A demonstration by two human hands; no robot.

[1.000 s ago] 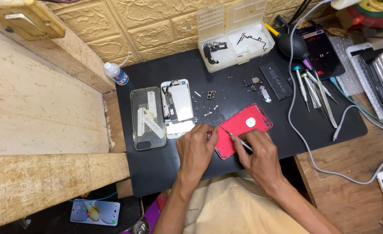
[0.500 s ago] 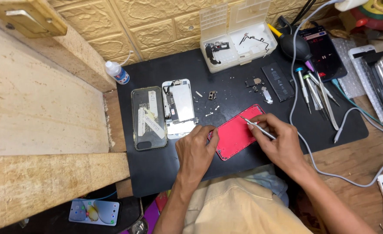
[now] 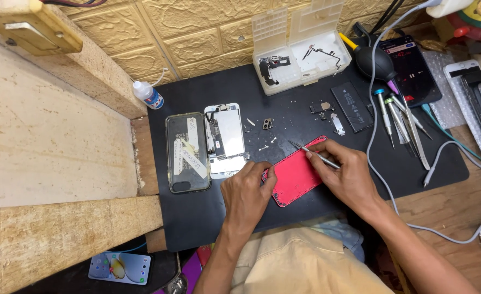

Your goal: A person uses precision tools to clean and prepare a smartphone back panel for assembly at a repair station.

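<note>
A red phone back housing (image 3: 296, 175) lies on the black work mat (image 3: 284, 114). My left hand (image 3: 247, 190) rests on the housing's left edge and holds it down. My right hand (image 3: 345, 173) covers the housing's right side and grips thin metal tweezers (image 3: 312, 153), their tip pointing up-left just past the housing's top edge. Tiny screws and small parts (image 3: 267, 124) lie on the mat just beyond the tip. To the left lie an opened phone chassis (image 3: 227, 139) and a dark screen panel with white tape strips (image 3: 186, 152).
A clear parts box (image 3: 300, 49) stands open at the back. A battery (image 3: 351, 105), several screwdrivers (image 3: 398, 115), a black air blower (image 3: 375, 61) and a lit phone (image 3: 412, 69) sit right. A small white bottle (image 3: 148, 95) stands back left. A grey cable (image 3: 376, 163) crosses the mat.
My right hand has moved up and to the right across the red housing, and the tweezers' tip now points beyond its top edge. My left hand stays on the housing's left edge.
</note>
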